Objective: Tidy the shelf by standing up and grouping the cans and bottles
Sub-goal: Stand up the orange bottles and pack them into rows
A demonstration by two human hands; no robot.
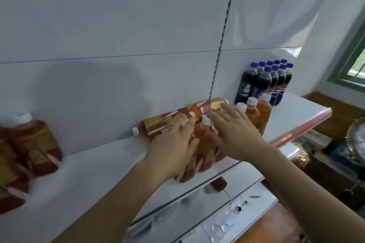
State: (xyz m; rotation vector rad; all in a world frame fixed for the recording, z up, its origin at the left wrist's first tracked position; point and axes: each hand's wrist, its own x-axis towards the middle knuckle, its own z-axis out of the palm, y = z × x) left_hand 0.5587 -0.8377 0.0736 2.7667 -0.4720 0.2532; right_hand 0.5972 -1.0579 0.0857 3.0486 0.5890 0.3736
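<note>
A cluster of orange tea bottles (205, 144) with white caps stands mid-shelf on the white shelf (94, 173). Behind it, two tea bottles lie on their sides: one (160, 123) with its cap to the left, another (213, 104) higher against the back wall. My left hand (173, 148) lies with straight fingers on the cluster's left side. My right hand (235, 134) spreads flat over its top right. Three upright tea bottles (256, 110) stand just right of my hands.
Several dark cola bottles (266, 83) with blue caps stand at the back right. More tea bottles (29, 144) stand blurred at the far left. The shelf's red front edge (302, 130) ends at the right; a lower shelf (227, 213) holds small items.
</note>
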